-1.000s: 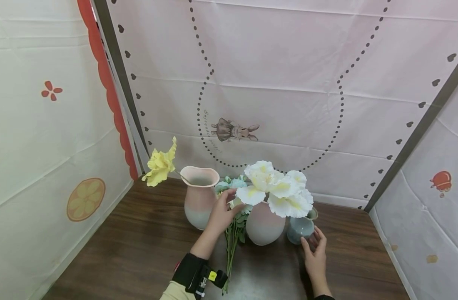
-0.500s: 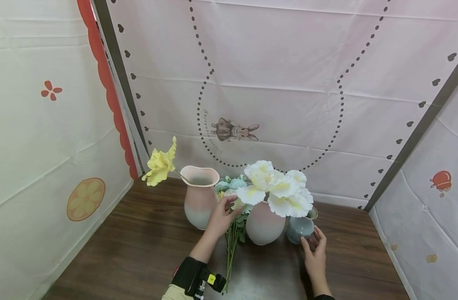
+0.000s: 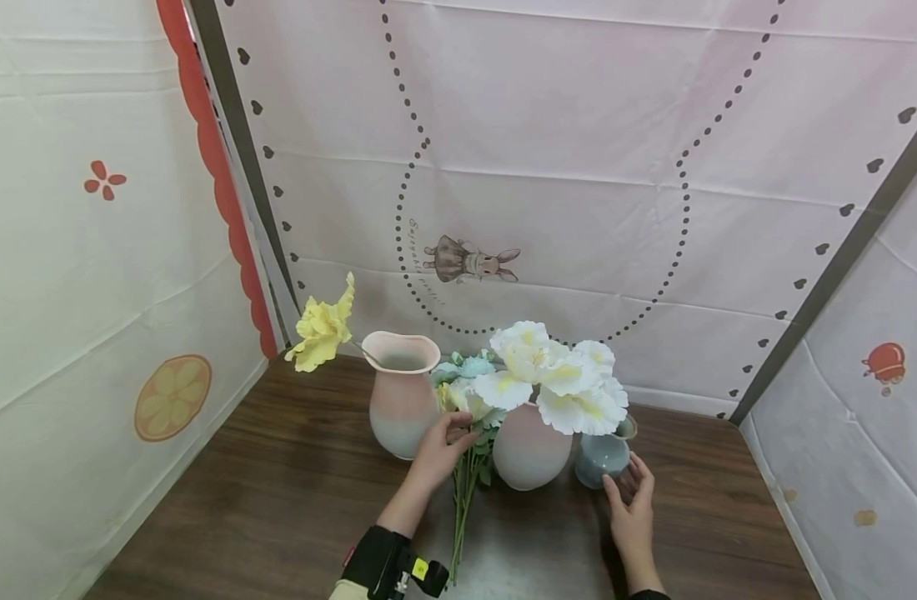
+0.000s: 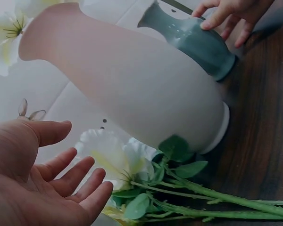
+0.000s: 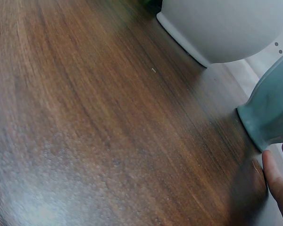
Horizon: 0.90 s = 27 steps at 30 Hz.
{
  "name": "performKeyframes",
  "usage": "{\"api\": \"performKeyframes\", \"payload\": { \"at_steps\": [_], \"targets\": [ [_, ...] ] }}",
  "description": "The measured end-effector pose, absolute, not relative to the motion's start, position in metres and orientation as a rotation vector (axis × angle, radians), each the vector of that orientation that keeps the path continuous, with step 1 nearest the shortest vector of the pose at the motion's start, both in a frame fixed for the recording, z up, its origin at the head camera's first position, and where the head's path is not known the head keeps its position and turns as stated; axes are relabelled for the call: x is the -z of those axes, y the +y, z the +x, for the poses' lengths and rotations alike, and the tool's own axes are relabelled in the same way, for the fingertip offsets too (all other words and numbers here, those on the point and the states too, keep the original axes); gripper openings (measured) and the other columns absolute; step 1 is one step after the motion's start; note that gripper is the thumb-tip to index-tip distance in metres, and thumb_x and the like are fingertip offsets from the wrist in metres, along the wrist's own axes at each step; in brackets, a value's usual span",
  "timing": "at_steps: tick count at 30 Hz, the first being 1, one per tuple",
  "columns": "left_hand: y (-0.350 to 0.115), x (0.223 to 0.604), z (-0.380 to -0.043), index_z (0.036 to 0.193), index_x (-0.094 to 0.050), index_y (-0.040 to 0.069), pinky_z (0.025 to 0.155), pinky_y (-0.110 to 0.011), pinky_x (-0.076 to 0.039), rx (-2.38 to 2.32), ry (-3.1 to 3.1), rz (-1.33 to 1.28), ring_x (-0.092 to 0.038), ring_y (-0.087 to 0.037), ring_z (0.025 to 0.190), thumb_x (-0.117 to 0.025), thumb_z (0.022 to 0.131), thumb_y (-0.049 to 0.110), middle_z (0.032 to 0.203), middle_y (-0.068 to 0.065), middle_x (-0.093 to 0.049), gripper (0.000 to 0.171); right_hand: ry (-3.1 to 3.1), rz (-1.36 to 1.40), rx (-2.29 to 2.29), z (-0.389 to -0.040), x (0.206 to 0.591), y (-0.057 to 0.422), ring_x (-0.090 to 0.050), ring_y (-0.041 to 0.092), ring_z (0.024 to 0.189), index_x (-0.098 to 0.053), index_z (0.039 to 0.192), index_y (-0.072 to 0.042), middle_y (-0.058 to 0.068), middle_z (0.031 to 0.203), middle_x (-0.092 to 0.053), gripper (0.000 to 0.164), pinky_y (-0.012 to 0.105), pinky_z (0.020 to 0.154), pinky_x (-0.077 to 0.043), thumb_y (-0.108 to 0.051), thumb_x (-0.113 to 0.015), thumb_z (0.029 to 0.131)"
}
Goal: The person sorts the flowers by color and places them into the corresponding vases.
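Observation:
My left hand (image 3: 438, 454) hovers by a bunch of flowers (image 3: 466, 471) lying on the table, close to its white blossom and the tops of its green stems. In the left wrist view, the fingers of this hand (image 4: 56, 181) are spread and loosely bent, holding nothing. Fingertips of my right hand (image 3: 633, 512) touch the side of a small blue-green vase (image 3: 603, 460), seen also in the left wrist view. Between the hands stands a round pink-and-grey vase (image 3: 532, 450) with large white flowers (image 3: 556, 375). The right wrist view catches only part of the right hand (image 5: 278, 181).
A taller pink-and-grey vase (image 3: 402, 400) with a wavy rim stands to the left, a yellow flower (image 3: 321, 333) leaning out of it. All the vases are on a dark wooden table (image 3: 263, 517), with printed cloth (image 3: 563, 233) behind and on both sides.
My left hand has come down and back from the blossoms toward the stems, leaving more of the white and yellow flowers visible. The right hand and the vases have stayed in place.

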<state>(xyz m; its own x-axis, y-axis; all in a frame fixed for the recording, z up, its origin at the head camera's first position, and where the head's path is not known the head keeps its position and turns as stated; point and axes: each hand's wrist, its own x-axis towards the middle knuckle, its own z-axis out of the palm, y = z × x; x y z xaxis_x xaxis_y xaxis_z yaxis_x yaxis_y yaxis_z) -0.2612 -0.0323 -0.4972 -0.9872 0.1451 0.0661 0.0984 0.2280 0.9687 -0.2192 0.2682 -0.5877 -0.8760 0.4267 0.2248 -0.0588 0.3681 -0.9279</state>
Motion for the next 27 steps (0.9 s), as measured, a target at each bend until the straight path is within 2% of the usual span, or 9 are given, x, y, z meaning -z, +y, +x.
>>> {"api": "performKeyframes", "payload": {
  "at_steps": [6,8,13,15,23,27],
  "targets": [
    [-0.033,0.504,-0.257,0.132,-0.052,-0.009,0.102,-0.054,-0.05,-1.912,2.397,0.216,-0.052,-0.049,0.128,-0.059,0.1,0.014,0.138,-0.029,-0.054,0.04,-2.21,-0.313,-1.552,-0.219,0.586,0.269,-0.047,0.046,0.13,-0.026,0.152,-0.005,0.029,0.152,-0.038,0.06,0.062,0.104,-0.042,-0.016,-0.057,0.102],
    [-0.034,0.506,-0.256,0.131,-0.053,-0.009,0.101,-0.054,-0.05,-1.913,2.397,0.217,-0.054,-0.049,0.126,-0.059,0.099,0.011,0.137,-0.029,-0.055,0.038,-2.215,-0.319,-1.552,-0.219,0.586,0.269,-0.047,0.046,0.13,-0.026,0.152,-0.005,0.028,0.152,-0.038,0.06,0.057,0.103,-0.044,-0.016,-0.057,0.102],
    [-0.035,0.511,-0.254,0.131,-0.055,-0.007,0.099,-0.052,-0.052,-1.883,2.42,0.215,-0.059,-0.046,0.121,-0.058,0.098,0.007,0.137,-0.029,-0.056,0.035,-2.216,-0.319,-1.554,-0.219,0.586,0.27,-0.047,0.046,0.13,-0.026,0.152,-0.005,0.028,0.152,-0.038,0.061,0.056,0.103,-0.044,-0.015,-0.057,0.101],
    [-0.035,0.512,-0.253,0.132,-0.054,-0.007,0.099,-0.052,-0.053,-1.879,2.413,0.206,-0.058,-0.046,0.122,-0.057,0.099,0.006,0.137,-0.03,-0.055,0.036,-2.213,-0.314,-1.557,-0.219,0.587,0.27,-0.047,0.046,0.13,-0.026,0.152,-0.005,0.029,0.152,-0.037,0.06,0.062,0.104,-0.042,-0.015,-0.057,0.102],
    [-0.034,0.518,-0.253,0.132,-0.051,-0.01,0.101,-0.053,-0.05,-1.886,2.367,0.18,-0.054,-0.049,0.125,-0.056,0.098,0.004,0.136,-0.03,-0.054,0.037,-2.208,-0.303,-1.552,-0.22,0.588,0.269,-0.046,0.047,0.13,-0.026,0.152,-0.003,0.03,0.152,-0.037,0.059,0.063,0.104,-0.041,-0.015,-0.056,0.102],
    [-0.034,0.522,-0.254,0.132,-0.05,-0.011,0.101,-0.054,-0.049,-1.885,2.353,0.168,-0.051,-0.05,0.127,-0.057,0.097,0.003,0.135,-0.031,-0.054,0.038,-2.213,-0.325,-1.544,-0.22,0.588,0.269,-0.047,0.044,0.13,-0.027,0.151,-0.004,0.027,0.152,-0.038,0.059,0.06,0.104,-0.041,-0.017,-0.057,0.102]
  ]
}}
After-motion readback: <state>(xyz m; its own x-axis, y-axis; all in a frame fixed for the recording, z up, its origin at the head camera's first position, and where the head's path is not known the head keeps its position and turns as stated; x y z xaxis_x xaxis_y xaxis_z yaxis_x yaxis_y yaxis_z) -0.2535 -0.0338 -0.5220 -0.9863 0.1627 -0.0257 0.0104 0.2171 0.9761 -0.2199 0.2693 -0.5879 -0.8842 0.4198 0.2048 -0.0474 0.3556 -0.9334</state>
